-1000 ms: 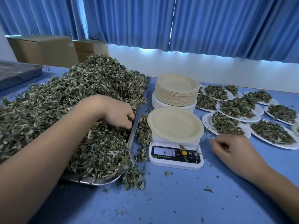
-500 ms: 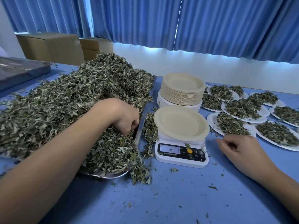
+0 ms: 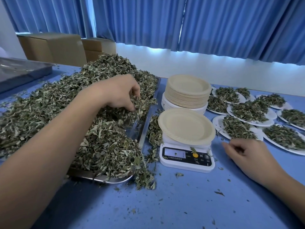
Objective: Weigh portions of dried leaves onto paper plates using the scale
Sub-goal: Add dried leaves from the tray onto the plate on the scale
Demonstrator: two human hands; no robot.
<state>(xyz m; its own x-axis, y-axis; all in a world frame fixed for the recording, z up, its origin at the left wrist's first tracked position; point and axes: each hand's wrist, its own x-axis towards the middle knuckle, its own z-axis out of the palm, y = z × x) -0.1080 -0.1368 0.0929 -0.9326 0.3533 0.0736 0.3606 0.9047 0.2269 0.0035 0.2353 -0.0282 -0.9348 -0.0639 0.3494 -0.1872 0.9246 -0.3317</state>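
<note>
Blue table [image 3: 181,204], metal tray [image 3: 115,180] (heaped with leaves [image 3: 49,104]), scale [image 3: 186,161], plate stack [image 3: 186,93], filled plates [image 3: 217,123]

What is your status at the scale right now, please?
Left hand grips dried leaves at the pile. Right hand rests on the table, empty. Plate on the scale is bare. Only spilled leaves between tray and scale.

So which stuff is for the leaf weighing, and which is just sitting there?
For the job: left hand gripping dried leaves, metal tray, scale, empty plate on it, plate stack, filled plates.
Just there: cardboard boxes, grey tray, curtains, resting right hand.
</note>
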